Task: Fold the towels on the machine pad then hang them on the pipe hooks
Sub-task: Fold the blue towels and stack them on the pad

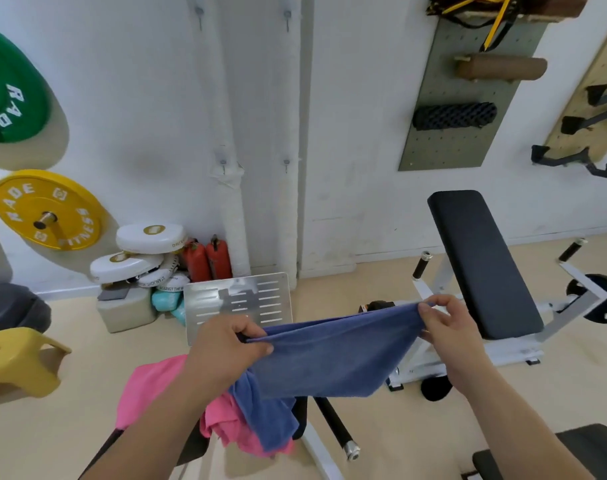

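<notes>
Blue towel (329, 355) hangs in the air, stretched between both hands, its top edge pulled taut and its lower end drooping onto a crumpled pink towel (156, 386) on the dark machine pad (193, 445) below. The left hand (222, 348) pinches the near corner between thumb and curled fingers. The right hand (447, 330), forearm reaching forward, pinches the far corner slightly higher. Beyond them, white pipes (232, 216) on the wall carry small hooks (287, 165).
</notes>
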A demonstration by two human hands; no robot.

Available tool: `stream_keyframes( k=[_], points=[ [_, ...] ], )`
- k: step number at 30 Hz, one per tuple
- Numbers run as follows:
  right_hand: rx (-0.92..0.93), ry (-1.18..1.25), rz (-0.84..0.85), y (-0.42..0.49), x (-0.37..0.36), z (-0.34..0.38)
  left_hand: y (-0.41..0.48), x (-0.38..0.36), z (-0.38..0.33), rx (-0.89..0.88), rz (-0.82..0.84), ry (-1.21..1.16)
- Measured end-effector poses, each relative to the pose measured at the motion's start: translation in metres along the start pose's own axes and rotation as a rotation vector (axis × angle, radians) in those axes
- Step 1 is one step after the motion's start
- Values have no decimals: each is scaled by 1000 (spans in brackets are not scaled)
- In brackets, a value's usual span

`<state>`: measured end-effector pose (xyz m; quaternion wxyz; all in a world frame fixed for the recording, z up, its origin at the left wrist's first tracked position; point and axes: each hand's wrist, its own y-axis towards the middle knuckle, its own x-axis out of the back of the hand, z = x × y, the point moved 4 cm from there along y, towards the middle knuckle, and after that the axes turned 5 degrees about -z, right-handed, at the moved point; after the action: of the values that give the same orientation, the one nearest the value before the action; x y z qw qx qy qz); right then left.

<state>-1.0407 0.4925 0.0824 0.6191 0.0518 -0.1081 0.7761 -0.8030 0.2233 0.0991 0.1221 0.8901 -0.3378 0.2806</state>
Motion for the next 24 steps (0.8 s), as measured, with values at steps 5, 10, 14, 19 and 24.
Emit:
stream_keyframes(
  k=[5,10,14,19,24],
  points=[
    [53,-86,81,10,-8,12,-2,12,5,78,41,74],
    [326,-170,43,-3,-1,45,-14,39,5,111,77,-79],
    [480,-169,-67,-7,-15,52,-12,39,8,178,-38,-530],
    [290,-213,76,1,-38,17,-6,25,25,239,-294,-357],
    [6,-102,188,-6,-39,-2,-13,14,42,443,-161,-399]
  ],
)
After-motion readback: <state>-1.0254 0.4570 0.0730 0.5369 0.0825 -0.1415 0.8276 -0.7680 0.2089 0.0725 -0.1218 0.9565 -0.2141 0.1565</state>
